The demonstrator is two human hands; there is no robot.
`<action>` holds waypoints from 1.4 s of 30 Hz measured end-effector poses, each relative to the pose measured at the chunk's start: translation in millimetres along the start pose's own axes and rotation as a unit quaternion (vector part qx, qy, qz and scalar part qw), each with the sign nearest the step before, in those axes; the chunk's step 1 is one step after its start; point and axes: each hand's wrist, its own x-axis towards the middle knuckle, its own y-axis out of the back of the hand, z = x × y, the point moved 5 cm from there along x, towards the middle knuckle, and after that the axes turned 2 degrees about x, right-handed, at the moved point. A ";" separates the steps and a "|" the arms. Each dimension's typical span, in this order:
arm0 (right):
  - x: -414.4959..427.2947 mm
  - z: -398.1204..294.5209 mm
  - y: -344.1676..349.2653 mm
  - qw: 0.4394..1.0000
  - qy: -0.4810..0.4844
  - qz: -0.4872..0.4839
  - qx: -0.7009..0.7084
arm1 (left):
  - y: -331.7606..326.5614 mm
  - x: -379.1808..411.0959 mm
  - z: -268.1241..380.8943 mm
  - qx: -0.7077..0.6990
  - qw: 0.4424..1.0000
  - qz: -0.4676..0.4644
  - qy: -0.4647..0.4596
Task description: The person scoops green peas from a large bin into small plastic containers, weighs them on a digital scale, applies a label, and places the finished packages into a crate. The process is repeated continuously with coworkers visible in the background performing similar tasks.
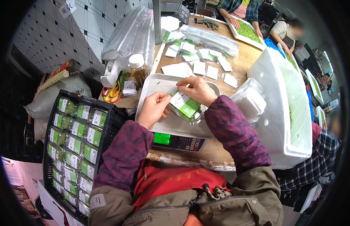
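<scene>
A clear plastic produce box with a green-and-white label on its lid sits tilted on the white tray of a digital scale. Dark green contents show through its near end. With thumb and fingertips, my left hand pinches the left edge of the box by the label. My right hand reaches over the box's far end, its fingertips closed on the rim there. Lit green, the scale's display faces me below the tray.
Left stands a black crate of labelled boxes. White-backed label packs lie behind the tray. To the right are stacked clear boxes and a tall white foam bin. Scissors and a jar sit left. Other people work beyond.
</scene>
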 end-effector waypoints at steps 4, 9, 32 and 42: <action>-6.2 13.3 -6.0 0.974 -0.131 -0.054 0.176 | -2.2 3.0 -3.1 -0.068 0.997 -0.021 0.015; -8.9 19.3 -9.6 0.958 -0.179 -0.058 0.218 | -4.3 10.7 -7.3 -0.072 0.997 -0.024 0.015; -58.6 -153.4 -115.4 0.946 -0.036 -0.220 0.234 | 127.5 -195.8 6.0 -0.087 0.957 0.255 -0.105; -102.2 -137.3 15.2 0.985 -0.072 -0.062 0.144 | 420.9 -403.3 -115.6 0.020 0.665 0.744 -0.056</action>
